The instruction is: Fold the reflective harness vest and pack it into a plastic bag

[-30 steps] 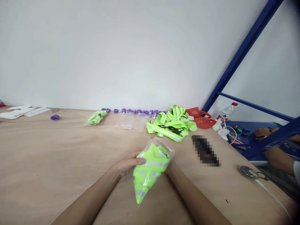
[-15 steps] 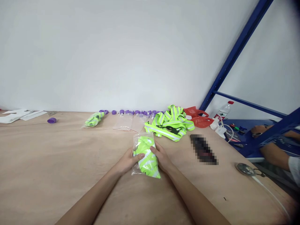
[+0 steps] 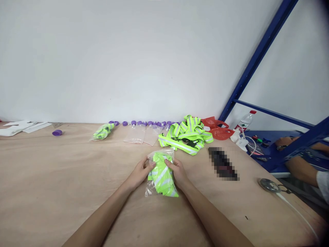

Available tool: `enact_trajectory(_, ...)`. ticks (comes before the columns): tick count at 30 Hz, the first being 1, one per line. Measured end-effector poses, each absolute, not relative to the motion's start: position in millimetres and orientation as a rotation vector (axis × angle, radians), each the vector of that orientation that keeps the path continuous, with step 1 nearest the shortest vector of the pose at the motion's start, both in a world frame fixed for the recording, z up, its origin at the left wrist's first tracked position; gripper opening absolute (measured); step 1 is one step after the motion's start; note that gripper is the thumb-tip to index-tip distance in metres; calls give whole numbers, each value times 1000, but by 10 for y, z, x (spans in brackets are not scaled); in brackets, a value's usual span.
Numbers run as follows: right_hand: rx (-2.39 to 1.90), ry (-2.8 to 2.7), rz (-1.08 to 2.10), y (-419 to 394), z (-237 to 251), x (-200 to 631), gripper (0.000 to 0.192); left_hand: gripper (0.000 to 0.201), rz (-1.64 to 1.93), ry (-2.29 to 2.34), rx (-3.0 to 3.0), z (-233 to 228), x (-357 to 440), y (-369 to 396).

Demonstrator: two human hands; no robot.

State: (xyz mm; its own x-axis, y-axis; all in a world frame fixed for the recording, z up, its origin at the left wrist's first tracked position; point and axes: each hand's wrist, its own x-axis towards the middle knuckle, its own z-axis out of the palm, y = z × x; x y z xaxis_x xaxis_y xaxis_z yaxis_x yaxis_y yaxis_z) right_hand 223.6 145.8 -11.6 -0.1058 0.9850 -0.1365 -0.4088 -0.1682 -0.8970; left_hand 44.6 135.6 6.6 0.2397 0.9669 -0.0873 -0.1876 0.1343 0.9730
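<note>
Between my two hands is a clear plastic bag with a folded neon-yellow reflective strap inside. My left hand grips the bag's left side, its thumb on the front. On the right side my right hand holds it the same way, thumb pressed on the plastic. The fingers behind the bag are hidden. Just beyond lies a loose heap of similar reflective straps with black parts among them. Flat clear bags rest left of that heap. Another packed bag of yellow strap lies farther left.
Purple caps line the wall, and a purple cup-shaped piece sits left. A red plastic bag, a bottle, a pixelated dark object and a corded round device are right. Another person's arm shows behind the blue frame.
The packed bag has shifted slightly right and turned a little more upright. My left hand has moved up along its edge, the thumb now higher.
</note>
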Motion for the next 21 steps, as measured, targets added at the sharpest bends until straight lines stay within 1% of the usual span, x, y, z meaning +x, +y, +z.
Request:
enact_trajectory(4,-990,-944,1536,1439,-132,2231,43,51,1118,1006,1010,49,387,1414)
enact_trajectory(8,-956,-996,1562,1410,-104,2221,43,49,1183,950,926,19,355,1453)
enact_trajectory(11,-922,-1033,1531,1406,-86,2219,47,47,1220,911,834,-1,371,1459)
enact_trajectory(15,-889,-1020,1432,1445,-95,2230,48,45,1197,882,745,-14,394,1465)
enact_trajectory(19,-994,-986,1339,1480,-99,2254,45,39,1144,870,741,-7,400,1457)
enact_trajectory(21,-1029,-990,1328,1480,-92,2261,43,40,1124,858,758,7,415,1435)
